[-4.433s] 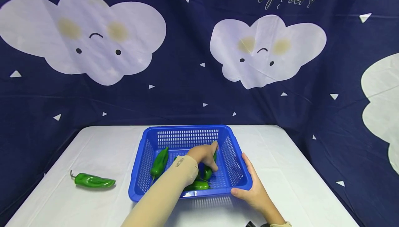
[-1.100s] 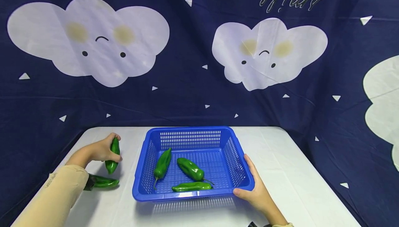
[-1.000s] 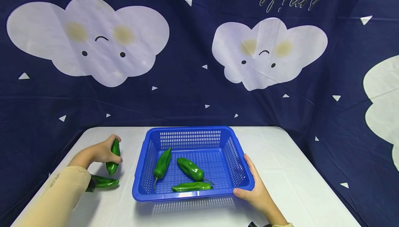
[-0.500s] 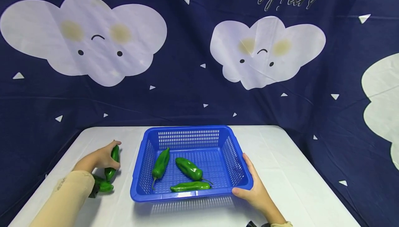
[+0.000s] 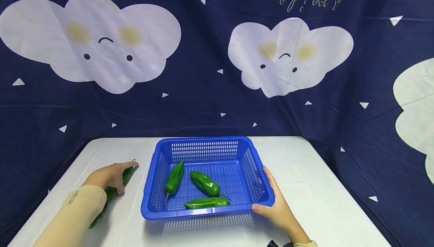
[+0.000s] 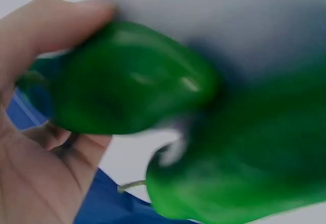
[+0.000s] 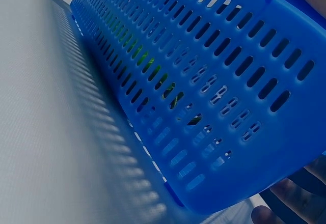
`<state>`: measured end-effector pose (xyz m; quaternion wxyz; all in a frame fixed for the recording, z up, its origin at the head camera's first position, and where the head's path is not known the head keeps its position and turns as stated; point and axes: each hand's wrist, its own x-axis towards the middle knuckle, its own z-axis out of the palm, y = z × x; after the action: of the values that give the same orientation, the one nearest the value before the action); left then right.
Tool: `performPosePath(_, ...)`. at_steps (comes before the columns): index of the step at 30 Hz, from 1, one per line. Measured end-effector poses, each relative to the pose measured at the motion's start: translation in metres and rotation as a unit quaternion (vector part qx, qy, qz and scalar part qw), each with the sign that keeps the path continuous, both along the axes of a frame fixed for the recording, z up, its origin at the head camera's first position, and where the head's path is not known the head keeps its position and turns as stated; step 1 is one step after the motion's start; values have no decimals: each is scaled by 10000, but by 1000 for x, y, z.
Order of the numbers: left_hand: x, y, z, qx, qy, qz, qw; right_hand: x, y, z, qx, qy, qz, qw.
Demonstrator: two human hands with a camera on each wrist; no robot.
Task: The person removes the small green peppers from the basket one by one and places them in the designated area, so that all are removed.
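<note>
My left hand [image 5: 110, 175] is low over the table's left side, thumb and fingers around a green chili pepper [image 5: 127, 175]. In the left wrist view the thumb lies along the edge of this pepper [image 6: 132, 81], with the palm and other fingers below left. A second green pepper [image 6: 244, 178] lies close beside it, mostly hidden by the sleeve in the head view. My right hand [image 5: 278, 205] grips the near right corner of a blue plastic basket [image 5: 176, 215], thumb on the rim, fingers along the outer side. That basket's slotted wall [image 7: 204, 81] fills the right wrist view.
Inside the basket are three green peppers: one upright along the left [image 5: 174, 179], one slanted in the middle [image 5: 205, 184], and one flat near the front [image 5: 207, 202]. A white table [image 5: 305, 179] bears everything, with a dark blue cloud-print curtain [image 5: 203, 115] behind.
My left hand has brought a pepper out of the basket to the table's left. Its pepper has turned to a slant, and the second pepper has swung round under the wrist. The right hand stays.
</note>
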<state>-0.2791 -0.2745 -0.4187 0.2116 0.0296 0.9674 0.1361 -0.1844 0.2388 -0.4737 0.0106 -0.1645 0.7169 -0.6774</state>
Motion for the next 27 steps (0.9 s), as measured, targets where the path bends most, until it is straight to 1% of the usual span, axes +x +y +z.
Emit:
performPosePath(3, -1, 5, 1, -426, -133, 42, 9990, 0, 0, 0, 3, 3, -13, 10000)
performPosePath(5, -1, 8, 1, -665, -141, -49, 9977, 0, -1, 0, 3, -4, -19, 10000)
performPosePath(9, 0, 10, 1, -879, -110, -326, 9955, 0, -1, 0, 17, -4, -10, 10000)
performPosePath(10, 0, 10, 1, -900, -96, -392, 9951, 0, -1, 0, 28, 8, -15, 10000)
performPosePath(13, 0, 11, 1, -945, -116, -468, 9944, -1, -1, 1, 44, 41, -21, 10000)
performPosePath(20, 0, 12, 1, -966, -158, -391, 9944, -1, 0, 0, 79, 62, -32, 9999)
performPosePath(23, 3, 11, 2, -882, -118, -392, 9953, 0, 0, 0, 35, 29, -9, 10000)
performPosePath(27, 5, 7, 3, -623, -55, -369, 9974, 0, 0, 0, -5, 2, 13, 10000)
